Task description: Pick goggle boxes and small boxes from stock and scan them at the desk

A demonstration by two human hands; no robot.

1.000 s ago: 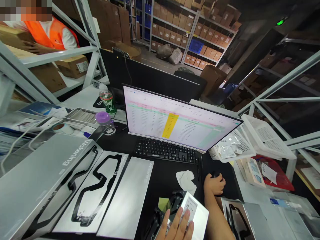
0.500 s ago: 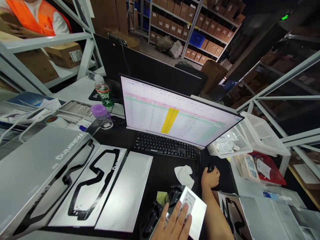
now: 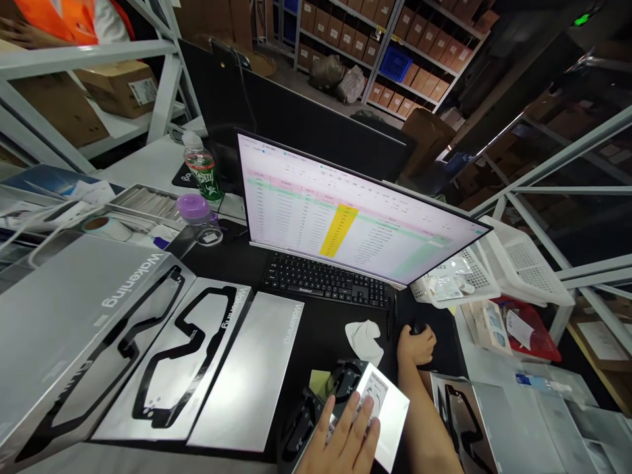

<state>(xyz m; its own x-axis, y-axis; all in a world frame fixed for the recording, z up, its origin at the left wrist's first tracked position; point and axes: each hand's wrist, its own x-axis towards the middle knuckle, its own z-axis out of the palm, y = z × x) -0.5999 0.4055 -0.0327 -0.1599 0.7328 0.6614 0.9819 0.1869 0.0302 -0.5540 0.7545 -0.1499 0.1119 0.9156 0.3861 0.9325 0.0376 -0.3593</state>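
Note:
My left hand [image 3: 344,434] lies flat with its fingers spread over a small white box [image 3: 390,411] printed "Wakening" with a picture of glasses. Beside it, black glasses-like pieces [image 3: 301,424] sit at the box's left, partly hidden by my fingers. My right hand [image 3: 416,345] curls over a black computer mouse [image 3: 419,327] on the mouse pad. Ahead stands a monitor [image 3: 296,204] showing a spreadsheet with a yellow column, and a black keyboard [image 3: 326,282] lies below it. A crumpled white cloth [image 3: 364,340] is between the keyboard and the small box.
Silver "Wakening" boxes [image 3: 251,368] fill the left of the desk. A green drink bottle [image 3: 202,168] and a purple-lidded cup [image 3: 195,209] stand behind them. White baskets [image 3: 528,263] and a red tray [image 3: 526,332] are at right. A person in an orange vest [image 3: 62,20] is at far left.
The view has shifted slightly, and the spreadsheet appears a little lower-contrast in position only. Both hands keep their places on the box and the mouse.

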